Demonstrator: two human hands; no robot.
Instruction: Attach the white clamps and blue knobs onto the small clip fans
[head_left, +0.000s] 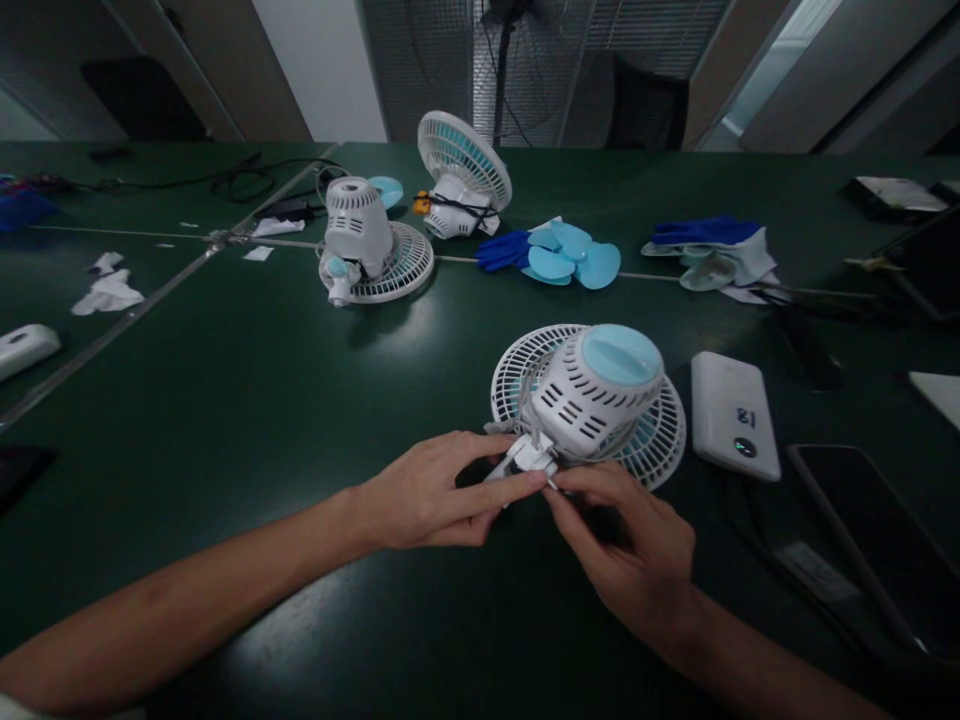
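Observation:
A small white fan (pixel 568 400) lies grille-down on the table, its motor housing upward and topped by a light blue cap (pixel 622 355). On its near side is a white plastic clip (pixel 533 455), with a pale cord wound around the housing just behind. My left hand (pixel 442 490) holds this clip between thumb and fingers, the index finger stretched along its near edge. From the right, my right hand (pixel 630 550) pinches the clip's near right corner, where a small white tip shows between thumb and index finger. The fingertips hide part of the clip.
Beyond my hands stand a second fan (pixel 358 235), face-down, and a third fan (pixel 461 180), tilted. Light blue fan blades (pixel 574 255) lie beside blue gloves (pixel 504 250). A white power bank (pixel 735 415) and a dark phone (pixel 877 540) lie right of the near fan.

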